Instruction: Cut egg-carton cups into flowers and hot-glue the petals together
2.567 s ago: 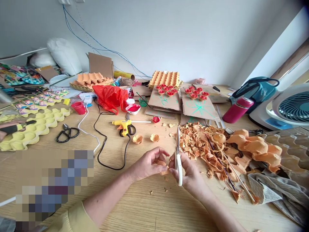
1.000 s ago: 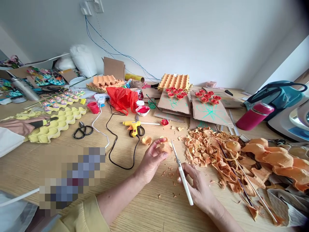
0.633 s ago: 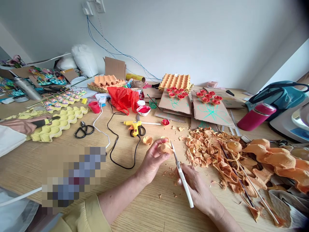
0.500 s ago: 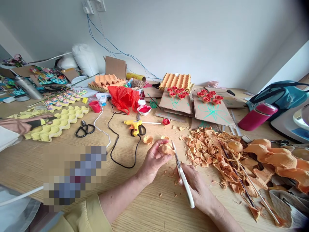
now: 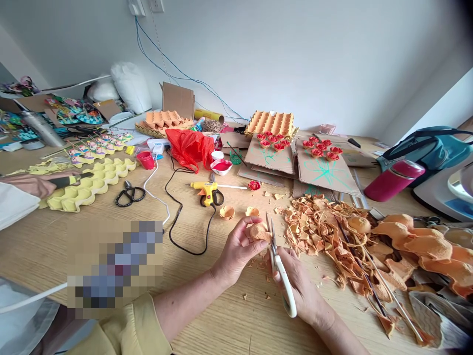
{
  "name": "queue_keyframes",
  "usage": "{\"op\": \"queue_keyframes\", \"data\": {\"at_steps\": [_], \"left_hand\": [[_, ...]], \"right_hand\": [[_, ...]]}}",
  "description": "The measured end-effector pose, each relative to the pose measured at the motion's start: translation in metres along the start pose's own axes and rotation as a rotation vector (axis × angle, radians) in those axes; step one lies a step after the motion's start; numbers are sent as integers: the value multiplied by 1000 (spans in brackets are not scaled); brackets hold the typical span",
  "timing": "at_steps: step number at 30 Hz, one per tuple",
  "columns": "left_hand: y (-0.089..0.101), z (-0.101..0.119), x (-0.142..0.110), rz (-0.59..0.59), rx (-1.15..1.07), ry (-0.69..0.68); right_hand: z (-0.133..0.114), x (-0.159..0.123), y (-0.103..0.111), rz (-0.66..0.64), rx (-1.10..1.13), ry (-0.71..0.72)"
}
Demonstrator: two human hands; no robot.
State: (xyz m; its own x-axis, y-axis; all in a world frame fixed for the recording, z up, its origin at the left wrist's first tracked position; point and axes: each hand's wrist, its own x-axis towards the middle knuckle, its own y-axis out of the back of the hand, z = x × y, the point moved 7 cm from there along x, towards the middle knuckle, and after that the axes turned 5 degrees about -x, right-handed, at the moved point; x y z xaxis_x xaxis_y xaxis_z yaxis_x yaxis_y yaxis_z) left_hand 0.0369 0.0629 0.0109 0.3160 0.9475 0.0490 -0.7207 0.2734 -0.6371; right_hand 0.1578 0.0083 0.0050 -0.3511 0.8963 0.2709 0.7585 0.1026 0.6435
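Observation:
Between the thumb and fingers of my left hand [image 5: 234,251] is an orange egg-carton cup [image 5: 260,231], held over the table. My right hand [image 5: 297,283] grips white-handled scissors [image 5: 284,286]. Their blades are parted slightly at the right edge of the cup. Just beyond my left hand stand a stack of cut orange cups [image 5: 226,212] and another cut cup [image 5: 252,211]. Small orange scraps lie beneath my hands.
A yellow glue gun [image 5: 207,191] with a black cord lies ahead. Orange trimmings [image 5: 314,222] heap at right beside egg-carton pieces [image 5: 424,241]. Red paper flowers [image 5: 321,148] stand on cardboard. At left, a co-worker's hand [image 5: 33,185] holds a dark-handled tool over a yellow egg tray [image 5: 99,185].
The scissor blades have parted from nearly closed. My left hand and the cup have shifted slightly right. The co-worker's hand at left has moved a little.

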Motion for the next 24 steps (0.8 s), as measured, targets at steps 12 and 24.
{"op": "queue_keyframes", "data": {"at_steps": [12,24], "left_hand": [[0,-1,1,-44,-3,9],[2,5,3,-28,20,-1]], "right_hand": [[0,-1,3,21,4,14],[-1,-1,6,30,37,-13]]}}
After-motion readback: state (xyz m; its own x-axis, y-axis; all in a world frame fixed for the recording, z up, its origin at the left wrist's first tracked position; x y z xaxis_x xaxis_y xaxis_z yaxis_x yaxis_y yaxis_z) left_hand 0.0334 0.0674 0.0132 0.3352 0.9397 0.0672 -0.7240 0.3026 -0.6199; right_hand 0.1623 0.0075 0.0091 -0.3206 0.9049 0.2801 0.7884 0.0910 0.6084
